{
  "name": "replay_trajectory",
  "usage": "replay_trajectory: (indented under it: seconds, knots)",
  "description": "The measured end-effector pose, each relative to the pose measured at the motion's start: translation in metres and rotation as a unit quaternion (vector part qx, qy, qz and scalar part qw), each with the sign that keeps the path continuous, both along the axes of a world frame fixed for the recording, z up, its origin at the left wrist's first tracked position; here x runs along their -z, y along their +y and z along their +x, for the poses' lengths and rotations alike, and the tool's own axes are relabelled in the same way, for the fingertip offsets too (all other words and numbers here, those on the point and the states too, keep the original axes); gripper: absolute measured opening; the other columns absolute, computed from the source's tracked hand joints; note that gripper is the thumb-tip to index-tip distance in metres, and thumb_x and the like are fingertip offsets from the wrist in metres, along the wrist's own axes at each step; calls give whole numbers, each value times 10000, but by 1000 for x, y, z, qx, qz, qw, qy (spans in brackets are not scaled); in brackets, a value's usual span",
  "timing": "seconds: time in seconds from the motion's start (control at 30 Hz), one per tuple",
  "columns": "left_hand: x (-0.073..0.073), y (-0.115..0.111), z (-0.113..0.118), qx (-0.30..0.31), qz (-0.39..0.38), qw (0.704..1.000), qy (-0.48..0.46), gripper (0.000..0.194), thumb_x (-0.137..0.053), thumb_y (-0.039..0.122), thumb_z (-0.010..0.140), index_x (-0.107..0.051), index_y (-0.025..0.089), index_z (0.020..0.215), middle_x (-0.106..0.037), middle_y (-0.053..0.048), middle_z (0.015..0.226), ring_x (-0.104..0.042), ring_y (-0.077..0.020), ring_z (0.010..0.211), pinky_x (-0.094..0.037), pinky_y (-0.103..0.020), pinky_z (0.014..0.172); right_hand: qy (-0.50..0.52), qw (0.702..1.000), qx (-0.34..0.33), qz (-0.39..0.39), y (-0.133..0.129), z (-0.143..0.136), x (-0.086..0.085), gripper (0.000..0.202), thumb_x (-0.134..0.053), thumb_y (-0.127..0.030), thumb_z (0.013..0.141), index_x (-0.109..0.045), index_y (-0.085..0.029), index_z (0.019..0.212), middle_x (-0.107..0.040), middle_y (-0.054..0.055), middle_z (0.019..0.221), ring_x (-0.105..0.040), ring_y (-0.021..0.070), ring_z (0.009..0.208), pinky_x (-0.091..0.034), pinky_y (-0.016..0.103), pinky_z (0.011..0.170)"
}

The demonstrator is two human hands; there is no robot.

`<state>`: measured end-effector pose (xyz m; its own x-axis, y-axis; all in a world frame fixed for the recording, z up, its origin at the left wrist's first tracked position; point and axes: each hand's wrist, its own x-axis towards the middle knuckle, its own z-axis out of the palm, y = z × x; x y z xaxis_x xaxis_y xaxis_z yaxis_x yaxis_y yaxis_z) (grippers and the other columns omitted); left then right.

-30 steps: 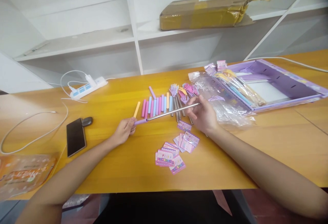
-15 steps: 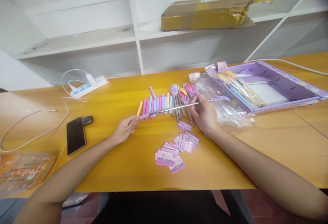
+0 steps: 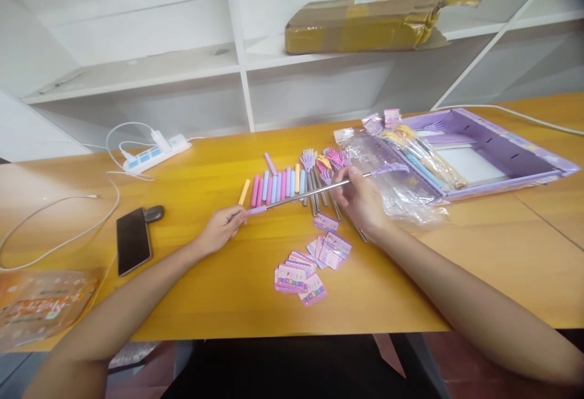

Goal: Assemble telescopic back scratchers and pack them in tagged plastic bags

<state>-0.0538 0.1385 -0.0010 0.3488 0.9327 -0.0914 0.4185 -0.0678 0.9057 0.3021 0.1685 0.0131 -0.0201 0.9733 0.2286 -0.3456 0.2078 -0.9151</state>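
Note:
A back scratcher [image 3: 301, 196] with a thin metal rod stretches between my hands, above the table. My left hand [image 3: 222, 228] is closed on its purple handle sleeve. Near its purple claw-shaped head, my right hand [image 3: 360, 199] grips the rod between thumb and fingers. Behind the rod lies a row of pink, blue, purple and yellow handle sleeves [image 3: 274, 188], with one purple sleeve [image 3: 271, 164] crosswise above them. More back scratchers with coloured heads [image 3: 309, 158] lie beside my right hand, partly covered by it. Pink printed cards [image 3: 292, 277] are spread on the table below.
A purple open box [image 3: 511, 143] at the right holds bagged back scratchers, with clear plastic bags [image 3: 406, 199] before it. At the left are a phone [image 3: 134, 241], a power strip [image 3: 157, 156], cables and an orange-printed bag [image 3: 43, 308]. A taped carton [image 3: 360, 25] sits on the shelf.
Both hands keep their hold on the back scratcher. Its rod tilts slightly more, the handle end a little lower and the head end higher. The whole view has shifted slightly.

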Motion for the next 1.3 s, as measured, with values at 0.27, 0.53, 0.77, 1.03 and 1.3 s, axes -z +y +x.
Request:
replay_trajectory:
  seconds: [0.27, 0.53, 0.77, 1.03, 1.3]
  knots:
    - [3, 0, -4, 18, -2, 1000, 2, 525, -520, 711, 1032, -584, 211, 884, -405, 89, 554, -340, -108, 492, -290, -225, 513, -22, 999, -43, -7, -2, -2, 2, 486, -677, -709, 990, -708, -234, 893, -519, -36, 606, -419, 104, 485, -366, 271, 506]
    - [-13, -4, 6, 39, 70, 992, 100, 425, -511, 558, 1039, -629, 196, 849, -497, 42, 664, -420, -134, 618, -327, -256, 608, -105, 975, -198, 1, -24, -21, 15, 553, -534, -753, 1052, -696, -226, 1098, -696, 25, 831, -544, 135, 563, -453, 303, 554]
    - [-8, -2, 3, 30, 37, 997, 61, 450, -508, 619, 1030, -604, 211, 867, -400, 72, 590, -374, -140, 580, -301, -253, 577, -7, 993, -117, -30, -15, -18, 12, 541, -583, -761, 991, -719, -243, 1067, -600, -20, 732, -427, 111, 480, -348, 284, 467]
    - [-3, -2, 3, 17, 10, 1000, 19, 479, -541, 664, 1020, -584, 212, 865, -357, 91, 580, -305, -113, 523, -260, -234, 527, 87, 992, 82, 33, 11, 12, 9, 322, -608, -573, 963, -706, -266, 982, -496, -31, 694, -335, 107, 469, -298, 278, 446]
    - [-2, -1, 0, 9, 2, 1000, 6, 470, -557, 654, 1011, -587, 210, 857, -378, 86, 590, -314, -109, 518, -269, -238, 519, -34, 993, 103, 57, 8, 14, 5, 372, -629, -606, 930, -644, -253, 811, -520, 7, 705, -406, 141, 511, -288, 308, 466]
